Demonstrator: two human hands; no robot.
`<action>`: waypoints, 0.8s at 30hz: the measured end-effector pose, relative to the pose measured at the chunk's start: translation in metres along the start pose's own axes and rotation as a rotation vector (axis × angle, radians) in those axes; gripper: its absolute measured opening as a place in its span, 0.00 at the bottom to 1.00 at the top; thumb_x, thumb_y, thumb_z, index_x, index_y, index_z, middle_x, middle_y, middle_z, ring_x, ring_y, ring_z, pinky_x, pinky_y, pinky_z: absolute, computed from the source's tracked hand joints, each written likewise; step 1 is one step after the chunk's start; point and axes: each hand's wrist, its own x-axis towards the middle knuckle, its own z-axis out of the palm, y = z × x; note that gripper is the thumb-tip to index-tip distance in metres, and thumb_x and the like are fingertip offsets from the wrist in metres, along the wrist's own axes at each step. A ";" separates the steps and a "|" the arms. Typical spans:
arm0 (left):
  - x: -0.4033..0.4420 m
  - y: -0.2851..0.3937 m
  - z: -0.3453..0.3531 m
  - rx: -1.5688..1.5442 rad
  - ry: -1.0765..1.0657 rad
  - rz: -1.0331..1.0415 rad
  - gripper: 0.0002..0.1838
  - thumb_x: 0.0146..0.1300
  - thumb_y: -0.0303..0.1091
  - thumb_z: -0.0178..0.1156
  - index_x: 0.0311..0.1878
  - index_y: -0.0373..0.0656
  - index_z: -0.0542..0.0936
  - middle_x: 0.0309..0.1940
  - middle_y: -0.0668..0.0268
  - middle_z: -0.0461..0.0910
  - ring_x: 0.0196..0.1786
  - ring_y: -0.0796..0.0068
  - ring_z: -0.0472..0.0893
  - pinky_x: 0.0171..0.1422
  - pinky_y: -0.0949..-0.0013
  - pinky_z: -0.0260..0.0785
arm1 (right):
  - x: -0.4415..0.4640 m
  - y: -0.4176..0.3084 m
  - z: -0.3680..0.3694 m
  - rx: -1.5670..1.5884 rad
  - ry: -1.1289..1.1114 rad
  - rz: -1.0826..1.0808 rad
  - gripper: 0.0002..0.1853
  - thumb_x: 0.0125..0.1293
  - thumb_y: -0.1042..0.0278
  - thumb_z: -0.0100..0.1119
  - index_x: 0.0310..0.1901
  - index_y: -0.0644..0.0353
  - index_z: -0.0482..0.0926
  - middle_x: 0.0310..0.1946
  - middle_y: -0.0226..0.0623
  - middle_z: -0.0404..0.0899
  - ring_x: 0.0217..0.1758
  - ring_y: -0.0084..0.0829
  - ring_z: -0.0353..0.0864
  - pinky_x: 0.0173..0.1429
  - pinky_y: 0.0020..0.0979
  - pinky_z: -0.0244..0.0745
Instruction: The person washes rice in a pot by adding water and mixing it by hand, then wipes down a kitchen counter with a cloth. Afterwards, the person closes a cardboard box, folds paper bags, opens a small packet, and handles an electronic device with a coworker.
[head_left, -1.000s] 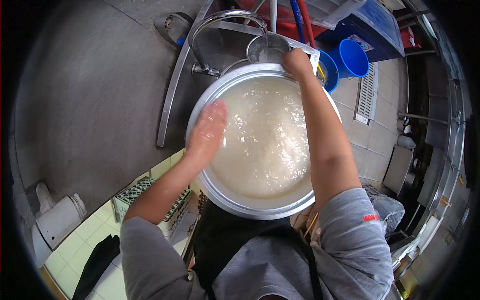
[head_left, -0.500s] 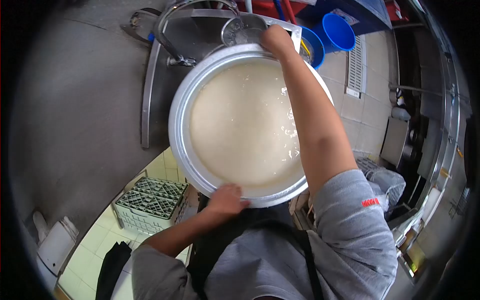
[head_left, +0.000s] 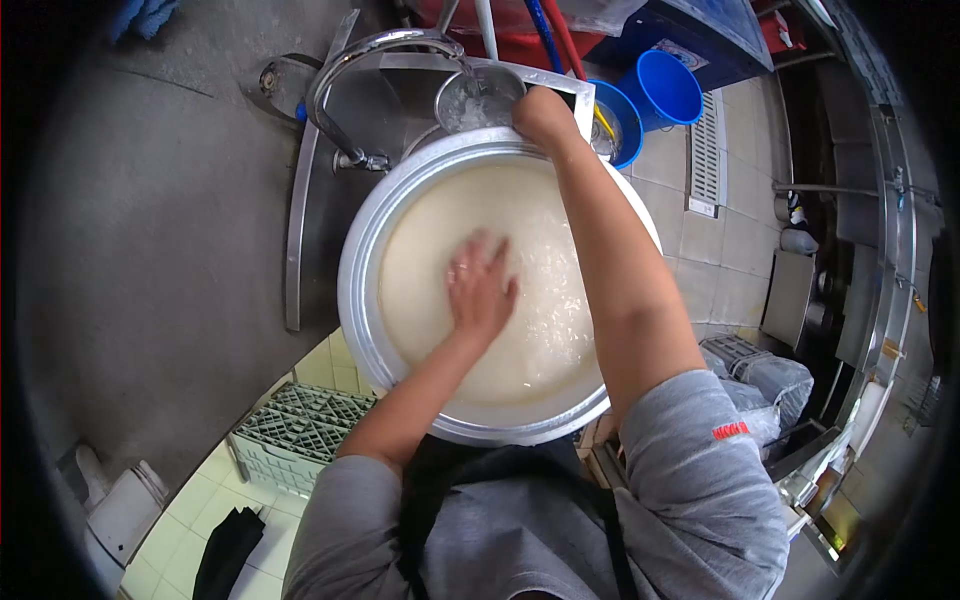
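A large round metal pot [head_left: 362,260] stands in front of me, filled with cloudy, whitish liquid [head_left: 430,320]. My left hand [head_left: 483,290] is over the pot's middle, at the liquid's surface, its fingers spread and slightly blurred. Whether anything lies below the surface is hidden. At the pot's far rim, my right hand [head_left: 545,115] is closed beside a metal cup [head_left: 478,98], apparently gripping it; the fingers are mostly hidden. Water from the curved tap [head_left: 390,42] runs into this cup.
A steel sink [head_left: 300,220] lies behind and left of the pot. Two blue buckets [head_left: 672,88] stand at the far right near a floor drain [head_left: 707,160]. A pale green dish rack [head_left: 300,430] sits at lower left; plastic-wrapped goods [head_left: 770,385] are at right.
My left hand has left the pot's near rim and moved into the middle, over the liquid, with fingers spread. Ripples now show. My right hand keeps its place by the cup.
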 end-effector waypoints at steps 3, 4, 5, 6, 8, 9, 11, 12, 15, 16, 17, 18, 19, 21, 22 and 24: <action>0.014 -0.019 -0.002 0.153 0.141 -0.069 0.34 0.54 0.52 0.59 0.63 0.51 0.66 0.66 0.48 0.55 0.68 0.44 0.51 0.67 0.38 0.38 | -0.006 -0.002 -0.003 0.011 -0.002 0.010 0.16 0.55 0.66 0.50 0.42 0.64 0.80 0.44 0.52 0.78 0.50 0.47 0.77 0.54 0.39 0.70; 0.015 -0.018 0.002 0.154 0.125 -0.083 0.35 0.54 0.54 0.58 0.63 0.50 0.66 0.66 0.47 0.54 0.69 0.42 0.50 0.67 0.36 0.37 | -0.004 -0.003 -0.003 0.019 0.003 0.016 0.16 0.55 0.66 0.50 0.42 0.64 0.80 0.44 0.52 0.78 0.50 0.47 0.77 0.54 0.39 0.70; 0.013 -0.013 0.010 0.154 0.109 -0.098 0.36 0.54 0.56 0.57 0.64 0.50 0.65 0.66 0.45 0.53 0.69 0.41 0.49 0.67 0.35 0.36 | -0.001 -0.002 -0.001 0.025 0.000 0.020 0.16 0.55 0.66 0.50 0.42 0.65 0.80 0.44 0.53 0.78 0.50 0.47 0.77 0.54 0.39 0.70; 0.010 -0.007 0.017 0.154 0.092 -0.114 0.36 0.54 0.57 0.56 0.64 0.50 0.65 0.66 0.44 0.52 0.69 0.39 0.48 0.66 0.33 0.36 | 0.002 0.001 0.003 0.031 -0.004 0.023 0.16 0.55 0.66 0.50 0.41 0.65 0.80 0.44 0.53 0.78 0.50 0.47 0.77 0.54 0.39 0.70; 0.004 0.007 0.029 0.148 -0.026 -0.080 0.36 0.55 0.58 0.54 0.64 0.50 0.64 0.67 0.46 0.51 0.69 0.40 0.49 0.65 0.32 0.37 | 0.004 -0.001 0.002 0.035 -0.021 0.025 0.16 0.55 0.67 0.49 0.41 0.65 0.80 0.44 0.53 0.78 0.50 0.47 0.77 0.54 0.39 0.70; 0.000 0.015 0.034 0.143 -0.083 -0.063 0.37 0.55 0.59 0.53 0.65 0.49 0.64 0.68 0.47 0.51 0.69 0.40 0.49 0.65 0.32 0.38 | 0.001 -0.002 0.000 0.032 -0.034 0.025 0.16 0.55 0.67 0.49 0.41 0.65 0.80 0.44 0.53 0.78 0.50 0.47 0.77 0.54 0.39 0.70; -0.007 0.032 0.044 0.040 -0.233 0.002 0.35 0.56 0.58 0.51 0.64 0.49 0.65 0.68 0.49 0.51 0.69 0.40 0.49 0.65 0.32 0.39 | 0.004 0.000 0.002 0.006 -0.017 0.009 0.16 0.54 0.68 0.50 0.40 0.66 0.80 0.43 0.54 0.78 0.50 0.48 0.77 0.54 0.39 0.70; -0.011 0.039 0.047 -0.012 -0.308 0.034 0.34 0.57 0.58 0.50 0.64 0.49 0.65 0.68 0.50 0.51 0.69 0.40 0.49 0.65 0.32 0.40 | 0.006 0.000 0.002 0.005 -0.009 0.002 0.16 0.53 0.68 0.50 0.40 0.66 0.80 0.42 0.54 0.78 0.49 0.48 0.77 0.54 0.39 0.70; -0.025 0.058 0.047 0.124 -0.368 0.266 0.32 0.58 0.60 0.48 0.64 0.56 0.66 0.70 0.57 0.49 0.70 0.44 0.50 0.66 0.34 0.42 | 0.004 0.001 0.002 -0.007 -0.005 -0.023 0.15 0.52 0.69 0.50 0.38 0.67 0.80 0.41 0.56 0.78 0.47 0.49 0.78 0.52 0.40 0.71; -0.033 0.060 0.047 0.127 -0.376 0.350 0.31 0.59 0.58 0.48 0.64 0.57 0.66 0.70 0.56 0.50 0.70 0.45 0.50 0.66 0.34 0.42 | 0.001 -0.001 -0.001 -0.014 -0.011 -0.037 0.15 0.51 0.69 0.51 0.38 0.67 0.81 0.40 0.56 0.78 0.47 0.49 0.78 0.52 0.40 0.71; -0.040 0.061 0.048 0.130 -0.383 0.434 0.30 0.59 0.57 0.48 0.63 0.57 0.67 0.70 0.56 0.50 0.70 0.46 0.50 0.66 0.34 0.42 | -0.001 -0.001 -0.003 -0.020 -0.016 -0.052 0.15 0.50 0.69 0.51 0.37 0.67 0.81 0.39 0.56 0.78 0.46 0.50 0.78 0.52 0.40 0.71; -0.049 0.062 0.048 0.134 -0.389 0.518 0.29 0.59 0.55 0.48 0.63 0.57 0.68 0.69 0.56 0.51 0.70 0.47 0.50 0.66 0.34 0.42 | 0.001 0.001 -0.002 -0.010 -0.011 -0.056 0.15 0.50 0.69 0.51 0.37 0.67 0.81 0.39 0.56 0.78 0.46 0.50 0.78 0.51 0.40 0.71; -0.060 0.058 0.057 0.117 -0.353 0.569 0.27 0.60 0.50 0.50 0.63 0.58 0.68 0.70 0.61 0.52 0.71 0.51 0.50 0.68 0.35 0.42 | 0.003 0.003 0.000 0.001 -0.005 -0.061 0.15 0.50 0.69 0.51 0.37 0.67 0.81 0.39 0.56 0.78 0.46 0.50 0.78 0.51 0.41 0.71; -0.084 0.049 0.061 0.000 -0.388 0.614 0.27 0.59 0.48 0.51 0.63 0.59 0.67 0.70 0.64 0.52 0.72 0.54 0.49 0.69 0.36 0.39 | 0.005 0.005 0.002 0.034 0.004 -0.062 0.15 0.49 0.68 0.52 0.36 0.66 0.81 0.38 0.56 0.78 0.45 0.49 0.78 0.51 0.41 0.71; -0.090 0.042 0.058 -0.058 -0.407 0.637 0.27 0.59 0.47 0.51 0.63 0.60 0.67 0.70 0.66 0.53 0.72 0.55 0.49 0.70 0.37 0.38 | 0.006 0.005 0.004 0.032 0.005 -0.053 0.15 0.50 0.68 0.52 0.36 0.66 0.81 0.38 0.55 0.78 0.45 0.49 0.78 0.51 0.41 0.71; -0.097 0.013 0.045 -0.222 -0.609 0.651 0.26 0.59 0.47 0.51 0.64 0.63 0.66 0.70 0.68 0.52 0.72 0.57 0.49 0.72 0.40 0.34 | 0.009 0.006 0.006 0.031 0.010 -0.036 0.14 0.50 0.68 0.52 0.36 0.66 0.81 0.38 0.55 0.78 0.45 0.49 0.78 0.51 0.40 0.71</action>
